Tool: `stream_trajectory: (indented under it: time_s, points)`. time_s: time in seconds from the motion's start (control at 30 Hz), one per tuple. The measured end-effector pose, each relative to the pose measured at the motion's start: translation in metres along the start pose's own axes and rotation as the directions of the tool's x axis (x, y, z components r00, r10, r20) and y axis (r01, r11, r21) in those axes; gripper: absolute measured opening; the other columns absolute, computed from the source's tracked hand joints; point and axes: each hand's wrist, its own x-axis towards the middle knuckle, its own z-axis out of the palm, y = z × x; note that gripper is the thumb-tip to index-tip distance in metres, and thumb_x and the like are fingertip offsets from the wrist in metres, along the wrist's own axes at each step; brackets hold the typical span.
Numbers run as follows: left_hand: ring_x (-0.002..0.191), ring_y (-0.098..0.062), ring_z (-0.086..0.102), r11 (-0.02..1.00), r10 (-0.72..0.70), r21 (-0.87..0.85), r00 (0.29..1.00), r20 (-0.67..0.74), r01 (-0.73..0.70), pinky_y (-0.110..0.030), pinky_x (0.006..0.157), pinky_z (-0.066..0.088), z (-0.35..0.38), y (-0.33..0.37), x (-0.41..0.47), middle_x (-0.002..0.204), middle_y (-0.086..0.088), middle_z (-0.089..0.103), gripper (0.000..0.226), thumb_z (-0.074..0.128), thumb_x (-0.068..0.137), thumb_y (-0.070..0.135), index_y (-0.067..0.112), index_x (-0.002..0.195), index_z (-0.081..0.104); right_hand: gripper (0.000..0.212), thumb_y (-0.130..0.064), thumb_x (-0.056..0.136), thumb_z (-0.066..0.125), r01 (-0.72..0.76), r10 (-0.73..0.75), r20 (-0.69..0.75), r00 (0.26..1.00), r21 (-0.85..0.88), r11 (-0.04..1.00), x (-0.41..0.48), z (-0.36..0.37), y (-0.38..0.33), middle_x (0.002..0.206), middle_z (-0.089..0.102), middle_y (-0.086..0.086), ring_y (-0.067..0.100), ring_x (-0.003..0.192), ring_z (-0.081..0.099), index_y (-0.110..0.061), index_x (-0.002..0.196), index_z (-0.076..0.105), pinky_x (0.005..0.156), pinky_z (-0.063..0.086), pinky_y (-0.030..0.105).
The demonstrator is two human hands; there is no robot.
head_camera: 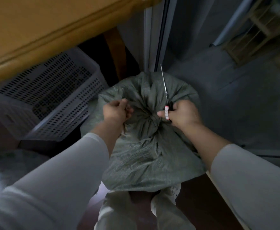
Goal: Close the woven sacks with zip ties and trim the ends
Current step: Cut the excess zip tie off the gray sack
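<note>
Dim room, grey floor [235, 113]; a wooden bench [36, 30] edge runs across the upper left, with a perforated plastic crate [49, 103] on the floor beneath it. The green woven sack [145, 160] stands on the floor between the crate and a sliding door frame [159, 39], mouth gathered into a twisted neck at its top. Left hand [116, 112], fingers curled shut, pinches a fold of sack fabric beside the neck, probably to keep the gather tight. Right hand [182, 113] is closed around the scissors [165, 90] handle, blades pressed together and pointing up and away, apparently parked clear of the fabric. No zip tie discernible at the neck. Crate and bench leg crowd the left side.
</note>
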Motion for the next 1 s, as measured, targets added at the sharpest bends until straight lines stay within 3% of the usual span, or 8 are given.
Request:
stream_trajectory:
  time_s: [0.13,0.23,0.4,0.5,0.67,0.77,0.87,1.0]
  points:
    - [0.040,-0.005,0.052,0.997,0.074,0.005,0.993,-0.092,-0.074,-0.015,0.039,0.043,-0.040,0.032,-0.008,0.063,-0.006,0.055,0.023,0.051,0.094,0.004,0.009,0.072,0.057,0.045,-0.039,0.069,0.080,0.162,-0.161,-0.008,0.987,0.037,0.986,-0.004,0.004,-0.065,0.058,0.049,0.003,0.022,0.058,0.049,-0.013,0.055,0.044,0.049,0.036,0.029]
    - [0.059,-0.013,0.057,0.980,0.108,-0.155,0.987,-0.120,-0.126,-0.013,0.048,0.052,-0.071,0.069,-0.015,0.073,-0.009,0.058,0.017,0.051,0.092,-0.002,-0.003,0.106,0.060,0.043,-0.041,0.062,0.083,0.257,-0.259,0.002,0.966,0.093,0.962,-0.007,0.016,-0.124,0.079,0.067,0.013,0.032,0.080,0.065,-0.008,0.073,0.057,0.071,0.055,0.042]
    - [0.073,-0.013,0.057,0.952,0.233,-0.139,0.938,-0.256,-0.274,-0.024,0.071,0.051,-0.138,0.142,-0.014,0.100,-0.014,0.063,0.032,0.048,0.091,-0.006,0.000,0.120,0.059,0.045,-0.043,0.060,0.084,0.381,-0.382,0.093,0.919,0.029,0.924,-0.020,0.031,-0.234,0.065,0.063,0.012,0.033,0.070,0.067,-0.014,0.056,0.051,0.065,0.057,0.047]
    - [0.092,-0.019,0.063,0.955,0.228,-0.076,0.873,-0.432,-0.287,-0.029,0.088,0.051,-0.201,0.175,0.003,0.108,-0.010,0.067,0.030,0.046,0.091,-0.003,0.009,0.109,0.066,0.056,-0.058,0.058,0.079,0.389,-0.374,0.135,0.917,-0.103,0.916,-0.029,0.043,-0.294,0.052,0.051,0.005,0.027,0.055,0.056,-0.013,0.050,0.046,0.048,0.042,0.032]
    - [0.090,-0.021,0.062,0.951,0.161,-0.107,0.761,-0.628,-0.289,-0.032,0.094,0.048,-0.297,0.208,0.045,0.110,-0.015,0.067,0.030,0.043,0.089,-0.004,0.006,0.106,0.065,0.047,-0.051,0.066,0.078,0.462,-0.422,0.226,0.878,-0.174,0.870,-0.022,0.095,-0.366,0.073,0.069,0.005,0.020,0.067,0.062,-0.007,0.077,0.070,0.052,0.043,0.030]
    - [0.105,-0.019,0.059,0.965,0.209,0.005,0.759,-0.616,-0.261,-0.030,0.099,0.045,-0.333,0.214,0.063,0.120,-0.005,0.061,0.040,0.043,0.089,-0.002,0.012,0.123,0.059,0.045,-0.049,0.065,0.079,0.496,-0.450,0.247,0.858,-0.172,0.851,-0.020,0.129,-0.401,0.071,0.067,0.002,0.021,0.065,0.063,-0.006,0.072,0.067,0.050,0.040,0.029]
    - [0.126,-0.024,0.047,0.967,0.256,0.155,0.778,-0.574,-0.203,-0.033,0.105,0.040,-0.352,0.216,0.077,0.137,-0.001,0.050,0.054,0.042,0.081,0.007,0.026,0.129,0.054,0.048,-0.051,0.068,0.076,0.535,-0.485,0.229,0.844,-0.291,0.793,-0.021,0.154,-0.428,0.058,0.046,0.001,0.017,0.051,0.043,-0.014,0.057,0.048,0.041,0.024,0.025]
    - [0.139,-0.022,0.029,0.876,0.442,0.412,0.760,-0.476,-0.252,-0.033,0.117,0.022,-0.353,0.211,0.083,0.146,0.000,0.041,0.045,0.046,0.086,0.013,0.023,0.128,0.056,0.027,-0.036,0.079,0.071,0.585,-0.532,0.245,0.810,-0.394,0.709,-0.014,0.182,-0.450,0.063,0.042,0.000,0.022,0.066,0.048,-0.014,0.073,0.056,0.042,0.023,0.024]
